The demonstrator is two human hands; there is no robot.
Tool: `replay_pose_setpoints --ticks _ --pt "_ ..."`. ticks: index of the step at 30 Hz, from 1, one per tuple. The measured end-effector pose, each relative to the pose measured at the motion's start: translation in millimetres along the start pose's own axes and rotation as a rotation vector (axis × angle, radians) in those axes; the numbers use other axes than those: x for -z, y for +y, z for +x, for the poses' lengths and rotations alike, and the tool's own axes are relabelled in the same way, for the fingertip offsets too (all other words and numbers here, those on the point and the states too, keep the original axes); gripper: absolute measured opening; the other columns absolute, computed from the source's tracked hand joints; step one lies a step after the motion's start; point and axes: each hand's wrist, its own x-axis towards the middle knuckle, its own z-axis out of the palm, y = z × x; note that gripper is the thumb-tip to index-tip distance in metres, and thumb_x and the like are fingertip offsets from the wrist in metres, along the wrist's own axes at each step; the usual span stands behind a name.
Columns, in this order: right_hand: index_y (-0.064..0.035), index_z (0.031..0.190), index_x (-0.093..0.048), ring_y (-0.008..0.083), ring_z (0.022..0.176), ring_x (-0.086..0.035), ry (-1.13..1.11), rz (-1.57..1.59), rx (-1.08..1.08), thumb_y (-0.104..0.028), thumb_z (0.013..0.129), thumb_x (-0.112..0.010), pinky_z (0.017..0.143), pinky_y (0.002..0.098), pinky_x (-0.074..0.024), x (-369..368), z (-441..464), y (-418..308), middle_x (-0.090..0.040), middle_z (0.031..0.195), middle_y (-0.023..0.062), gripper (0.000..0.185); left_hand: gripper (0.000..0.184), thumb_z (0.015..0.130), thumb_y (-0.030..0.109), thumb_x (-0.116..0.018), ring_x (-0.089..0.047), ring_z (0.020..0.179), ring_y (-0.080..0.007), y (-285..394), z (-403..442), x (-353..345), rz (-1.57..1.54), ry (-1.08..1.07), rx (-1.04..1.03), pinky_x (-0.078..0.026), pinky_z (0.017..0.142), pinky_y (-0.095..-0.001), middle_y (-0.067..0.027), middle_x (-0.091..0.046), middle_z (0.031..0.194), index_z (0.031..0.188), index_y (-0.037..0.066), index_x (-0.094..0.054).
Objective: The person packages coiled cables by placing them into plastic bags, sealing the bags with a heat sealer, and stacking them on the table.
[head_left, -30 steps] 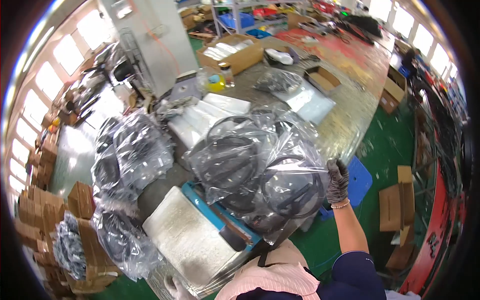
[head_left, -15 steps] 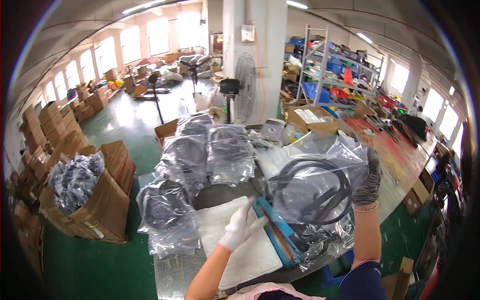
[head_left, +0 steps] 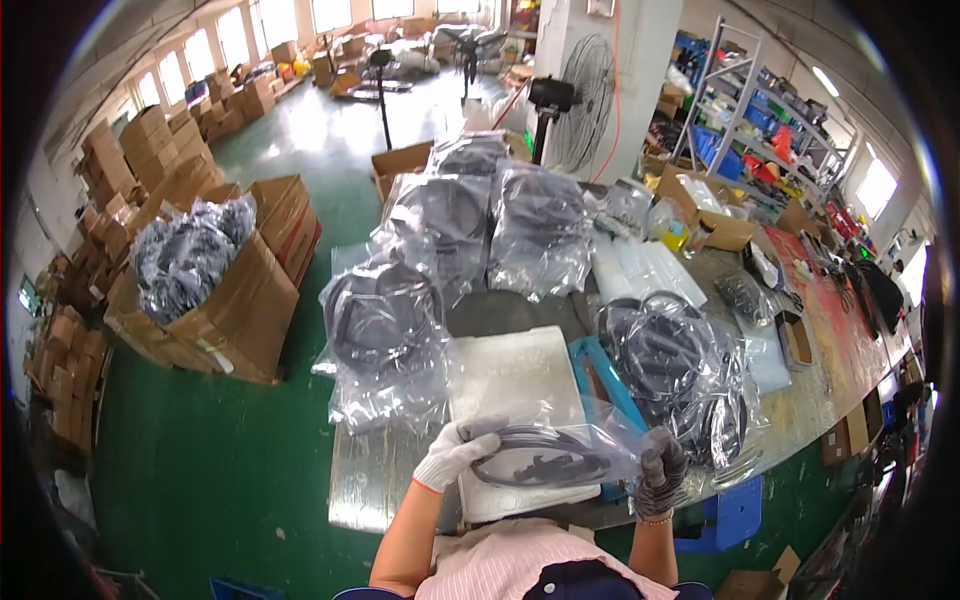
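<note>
A clear plastic bag (head_left: 550, 462) with a coiled black cable or hose inside is stretched between my hands, low over the near end of a white board (head_left: 515, 365). My left hand (head_left: 460, 452), in a white glove, grips the bag's left end beside the coil. At the other end, my right hand (head_left: 660, 470), in a dark grey glove, is closed on the plastic. Just beyond the bag, a long blue device (head_left: 608, 385) with a brown strip lies along the board's right edge, partly hidden by the bag.
Bagged black coils (head_left: 385, 315) cover the table's left and back; another heap (head_left: 665, 345) lies at the right. A large carton (head_left: 240, 320) of bagged items stands on the floor at left. Behind the table is a fan (head_left: 585, 100). A blue stool (head_left: 735, 515) is below the right edge.
The bag has come down from the raised right hand to low in front of me. My left hand, earlier apart from it, now grips its left end. The view has tilted downward.
</note>
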Motion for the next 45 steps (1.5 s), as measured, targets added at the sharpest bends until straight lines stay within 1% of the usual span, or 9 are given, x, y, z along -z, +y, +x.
replay_pose_setpoints --ticks 7,10,11,12,24,29,40,44,45 --pt "-0.0124 0.091 -0.062 0.0219 0.083 -0.058 -0.343 -0.255 0.352 -0.019 0.078 -0.083 0.078 0.0363 -0.0472 29 15 -6 -0.062 0.079 0.0024 0.026 0.01 0.092 0.002 -0.063 -0.069 0.097 -0.0194 29 -23 -38 -0.056 0.404 -0.303 -0.052 0.098 -0.0354 -0.0152 -0.074 0.101 0.1 -0.002 -0.069" --pt "-0.0098 0.107 -0.063 0.0244 0.091 -0.061 -0.583 -0.17 0.141 -0.022 0.075 -0.086 0.084 0.038 -0.0486 47 26 -30 -0.067 0.099 0.0068 0.041 0.016 0.095 0.017 -0.066 -0.069 0.093 -0.0237 19 -23 -54 -0.207 0.412 -0.469 -0.045 0.107 -0.0456 -0.0143 -0.073 0.092 0.094 0.001 -0.067" --pt "-0.009 0.127 -0.058 0.0279 0.106 -0.062 -0.548 -0.001 0.117 -0.027 0.071 -0.089 0.094 0.0401 -0.0478 45 22 -30 -0.061 0.123 0.0111 0.067 0.02 0.095 0.021 -0.068 -0.069 0.092 -0.0245 19 -23 -61 -0.253 0.39 -0.534 -0.044 0.107 -0.0475 -0.0141 -0.073 0.091 0.092 0.002 -0.067" --pt "-0.0158 0.142 -0.049 0.0307 0.119 -0.057 -0.621 -0.419 0.22 -0.031 0.071 -0.089 0.102 0.0409 -0.0458 43 43 -54 -0.051 0.138 0.0138 0.083 0.025 0.095 0.026 -0.069 -0.068 0.091 -0.0254 18 -23 -66 -0.3 0.368 -0.596 -0.043 0.108 -0.0493 -0.0139 -0.072 0.089 0.09 0.002 -0.066" --pt "-0.0456 0.128 -0.062 0.028 0.128 -0.052 -1.244 -0.78 0.753 -0.029 0.083 -0.071 0.103 0.0466 -0.0452 33 85 -127 -0.05 0.142 0.0046 0.049 0.032 0.095 0.033 -0.069 -0.067 0.088 -0.0239 27 -19 -96 -0.203 0.386 -0.599 -0.042 0.11 -0.0534 -0.0119 -0.07 0.091 0.097 0.002 -0.065" --pt "-0.0437 0.128 -0.063 0.0237 0.144 -0.037 -1.216 -0.874 0.728 -0.04 0.083 -0.067 0.117 0.0518 -0.0296 37 70 -123 -0.047 0.15 -0.0086 0.046 0.032 0.093 0.023 -0.073 -0.069 0.095 -0.0247 19 -8 -101 -0.252 0.331 -0.626 -0.058 0.086 -0.0404 -0.0219 -0.07 0.11 0.105 -0.005 -0.066" --pt "-0.0264 0.113 -0.07 0.0193 0.141 -0.038 -0.95 -1.009 0.723 -0.038 0.073 -0.076 0.122 0.0525 -0.0232 67 80 -115 -0.056 0.137 -0.0113 0.042 0.033 0.095 0.029 -0.069 -0.068 0.097 -0.0264 23 5 -80 -0.238 0.389 -0.681 -0.052 0.097 -0.0452 -0.0172 -0.072 0.102 0.101 -0.003 -0.065" --pt "-0.024 0.098 -0.071 0.0196 0.116 -0.061 -1.091 -0.943 0.752 -0.039 0.075 -0.076 0.105 0.0483 -0.0442 60 83 -119 -0.067 0.118 -0.0045 0.027 0.035 0.093 0.034 -0.072 -0.068 0.098 -0.0276 19 -8 -65 -0.234 0.412 -0.724 -0.046 0.103 -0.0511 -0.0161 -0.072 0.097 0.101 0.001 -0.066" --pt "-0.0251 0.096 -0.073 0.018 0.097 -0.069 -1.089 -0.923 0.782 -0.035 0.076 -0.075 0.089 0.0413 -0.0528 52 81 -120 -0.071 0.105 -0.0033 0.023 0.035 0.092 0.036 -0.072 -0.068 0.098 -0.0278 16 -14 -60 -0.232 0.423 -0.727 -0.045 0.105 -0.0525 -0.0159 -0.072 0.096 0.1 0.002 -0.066"
